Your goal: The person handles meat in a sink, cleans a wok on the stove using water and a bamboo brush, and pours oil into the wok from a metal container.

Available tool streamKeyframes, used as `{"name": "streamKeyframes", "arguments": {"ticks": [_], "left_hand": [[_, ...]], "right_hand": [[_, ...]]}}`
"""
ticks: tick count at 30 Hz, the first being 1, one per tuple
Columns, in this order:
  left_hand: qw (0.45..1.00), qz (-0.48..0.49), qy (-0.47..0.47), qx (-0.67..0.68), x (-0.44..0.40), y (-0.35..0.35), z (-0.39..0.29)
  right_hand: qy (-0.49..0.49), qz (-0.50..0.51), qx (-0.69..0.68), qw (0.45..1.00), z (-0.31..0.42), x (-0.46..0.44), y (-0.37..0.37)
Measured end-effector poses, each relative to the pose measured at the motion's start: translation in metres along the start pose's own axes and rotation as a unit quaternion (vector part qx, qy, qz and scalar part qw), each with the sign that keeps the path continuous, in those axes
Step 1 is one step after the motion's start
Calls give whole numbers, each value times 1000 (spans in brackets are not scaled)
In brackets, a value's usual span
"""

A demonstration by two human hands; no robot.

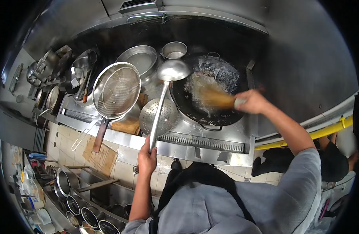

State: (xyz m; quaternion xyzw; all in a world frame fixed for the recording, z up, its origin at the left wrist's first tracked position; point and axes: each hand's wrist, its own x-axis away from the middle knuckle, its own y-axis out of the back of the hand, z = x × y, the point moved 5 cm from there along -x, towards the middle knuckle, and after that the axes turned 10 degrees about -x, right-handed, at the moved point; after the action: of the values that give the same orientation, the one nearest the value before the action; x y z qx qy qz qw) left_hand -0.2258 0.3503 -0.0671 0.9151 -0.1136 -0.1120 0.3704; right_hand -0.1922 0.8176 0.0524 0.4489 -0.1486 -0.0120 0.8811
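My left hand [147,158] is closed around the long handle of a steel ladle [174,70]. The ladle's bowl is raised near the left rim of a large black wok [225,118]. In my right hand [251,101] is the pale end of a bristled wok brush [216,96], smeared by motion. Its bristles are inside the wok, amid splashing, foamy water [222,72]. Behind the ladle handle lies a round perforated skimmer [168,119], partly covered by it.
Left of the skimmer, a mesh strainer [117,89] with a wooden handle rests over a pot. A round pan [138,59] and a small metal bowl [174,50] stand behind. A yellow pipe [327,132] runs at right, near another person's dark-clothed leg [277,159].
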Motion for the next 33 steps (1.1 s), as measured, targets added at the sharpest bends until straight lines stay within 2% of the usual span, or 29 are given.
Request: {"name": "streamKeyframes", "arguments": {"ticks": [1,2,3,5,6,7,9,10,11,13,15,16,18,19,21,23,24,25,26,27,29,30,32,33], "left_hand": [[1000,-16,-10,19,-1,-3,-3],[999,10,47,25,-4,-9,1],[998,-14,56,6,-4,-24,13],[997,-26,76,-11,-3,-55,34],[995,-32,92,-24,0,-63,36],[995,-29,92,-21,1,-71,37],[985,-19,157,-73,8,-82,52],[985,-22,156,-78,9,-88,62],[985,-13,154,-78,11,-89,69],[979,-12,167,-120,3,-96,73],[981,-14,150,-122,1,-96,74],[982,-14,127,-139,-4,-96,72],[982,-38,68,-170,-12,-92,59],[983,-40,65,-167,-20,-88,41],[979,-139,-56,-142,-29,-67,-23],[980,-69,-185,29,-42,-94,-76],[963,-15,-264,58,-47,-104,-118],[951,34,-302,48,-45,-132,-139],[937,83,-339,35,-44,-157,-158],[925,95,-361,-77,-50,-167,-177],[948,45,-294,-111,-63,-197,-173],[951,42,-286,-109,-69,-210,-166],[938,-23,-318,-134,-72,-215,-154],[937,6,-312,-157,-74,-221,-149]], "right_hand": [[31,85,16,996,9,-16,-30],[-83,138,-6,987,45,-20,-50],[-106,158,10,982,50,-56,-72],[-110,3,-89,990,21,-155,-100],[-140,-111,-210,961,15,-177,-98],[-143,-112,-208,961,21,-176,-101],[-156,-93,-307,934,24,-160,-119],[-148,13,-282,948,37,-130,-113],[-141,77,-231,960,50,-95,-98],[-74,121,-74,987,36,-78,-78],[-108,123,38,986,43,-104,-65],[-172,149,46,973,41,-135,-66],[-158,-57,-167,972,16,-184,-77],[-154,-99,-280,942,-3,-198,-97],[-164,-20,-217,962,27,-158,-101],[-157,109,-73,979,49,-102,-85],[-74,124,37,989,49,-81,-73],[14,141,147,979,48,-61,-63],[-29,142,196,970,59,-38,-46],[-70,147,243,956,66,-24,-33],[-158,178,352,905,35,-36,-18],[-141,147,372,906,28,-55,-8],[-111,70,366,921,-4,-125,-2],[-100,24,342,934,-21,-162,-2]]}}
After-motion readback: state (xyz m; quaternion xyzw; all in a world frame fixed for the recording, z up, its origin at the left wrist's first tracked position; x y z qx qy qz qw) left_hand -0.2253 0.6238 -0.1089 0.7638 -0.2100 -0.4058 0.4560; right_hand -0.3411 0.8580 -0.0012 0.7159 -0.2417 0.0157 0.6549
